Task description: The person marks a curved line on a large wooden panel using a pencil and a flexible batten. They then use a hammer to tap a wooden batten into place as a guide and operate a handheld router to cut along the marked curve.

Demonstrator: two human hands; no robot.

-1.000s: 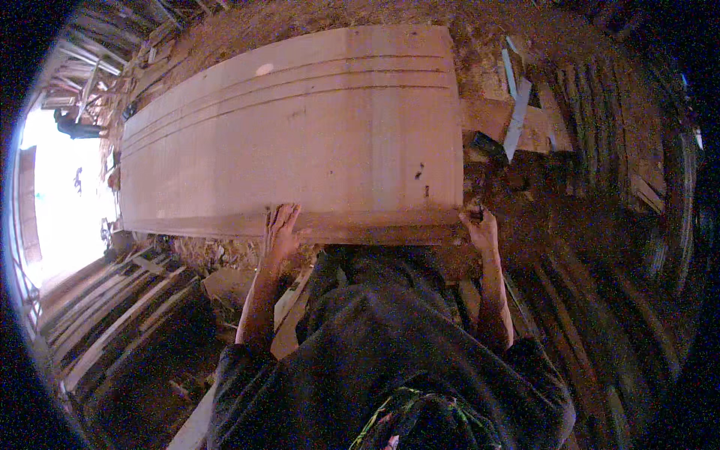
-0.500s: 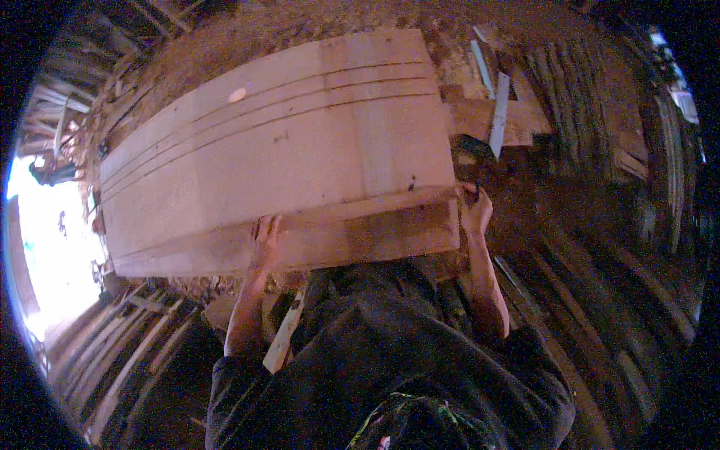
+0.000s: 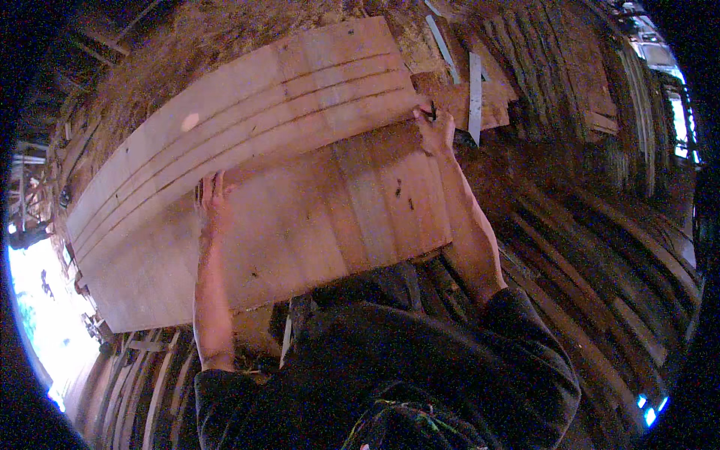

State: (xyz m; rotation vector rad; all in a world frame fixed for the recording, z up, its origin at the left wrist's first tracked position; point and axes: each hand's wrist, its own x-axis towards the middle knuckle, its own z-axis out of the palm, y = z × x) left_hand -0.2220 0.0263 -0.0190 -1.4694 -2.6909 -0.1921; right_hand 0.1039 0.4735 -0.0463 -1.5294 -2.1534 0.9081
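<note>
Past the lower panel's (image 3: 300, 232) near edge, fingers of the left hand (image 3: 214, 198) lie nearly straight at the upper panel (image 3: 247, 101) edge (grip unclear); fingers of the right hand (image 3: 436, 135) curl round its near right corner. Its long axis slants far-right; unlike a second ago, much of the lower panel shows.

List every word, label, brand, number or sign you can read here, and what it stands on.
No readable text.
Dark marks on the near sheet: too small and blurred to tell whether they are writing.
Three dark lines on the far sheet: lines, not lettering.
</note>
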